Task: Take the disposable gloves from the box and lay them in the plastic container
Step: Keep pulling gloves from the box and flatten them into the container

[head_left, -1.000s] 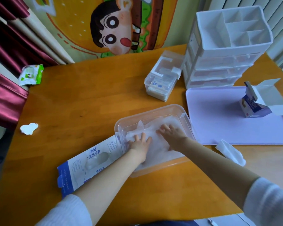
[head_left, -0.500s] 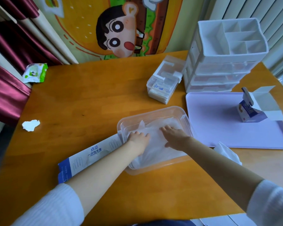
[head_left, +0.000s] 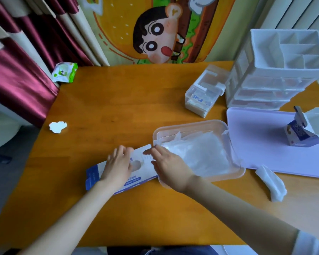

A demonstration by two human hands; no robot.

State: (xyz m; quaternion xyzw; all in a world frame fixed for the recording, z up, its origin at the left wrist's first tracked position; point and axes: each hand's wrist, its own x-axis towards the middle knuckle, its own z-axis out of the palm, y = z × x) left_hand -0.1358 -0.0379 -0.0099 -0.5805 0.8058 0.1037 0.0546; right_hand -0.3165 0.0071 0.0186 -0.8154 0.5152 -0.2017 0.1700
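Inside container: gloves in 1 loose heap, filling most of it. Judged thin film: very light, limp, slippery, clingy; best pinched at a cuff edge. Box lies flat on surface, touching container. Left hand flat on box, fingers straight. Right hand at box end; grip unclear, blurred.

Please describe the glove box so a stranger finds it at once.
On the wooden table, look left of the clear plastic container. The glove box lies flat there, long and white with a blue end, unlike the small upright carton on the tray.
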